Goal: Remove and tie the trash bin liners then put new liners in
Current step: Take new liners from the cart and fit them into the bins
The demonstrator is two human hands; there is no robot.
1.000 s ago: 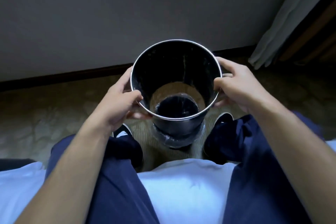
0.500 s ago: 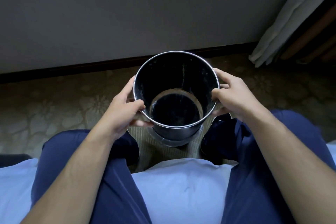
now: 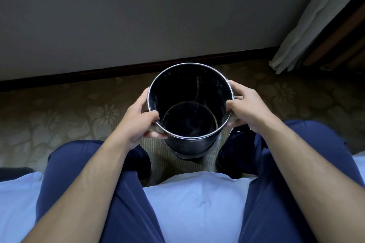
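Over on the left there's just the patterned olive-beige carpet with a leafy flower design (image 3: 65, 116) running up to a dark baseboard (image 3: 79, 76) under a plain grey wall (image 3: 138, 16). The person is sitting on something covered in pale blue-white fabric (image 3: 195, 203), knees apart in navy blue trousers (image 3: 83, 173), arms bare. Their left hand (image 3: 138, 122) is clamped on the left side of the rim, thumb hooked over the edge on the inside and the other fingers curled round the outer wall, one fingertip poking out below. In the middle is the round black metal trash bin with a shiny silver rim (image 3: 189, 140), upright between the person's feet; its base is down by the carpet, but I honestly can't tell if it's resting on it. Looking straight in, it's bare: dark scuffed walls, a round black bottom, no liner and no rubbish inside. Something clear and crinkly shows around the base, can't make out what. The right hand (image 3: 248, 110) grips the opposite side of the rim, thumb on the edge, fingers slightly fanned along the outside. Dark shoes (image 3: 227, 156) sit either side of the bin, and far right a pale curtain (image 3: 308, 31) hangs in the corner.
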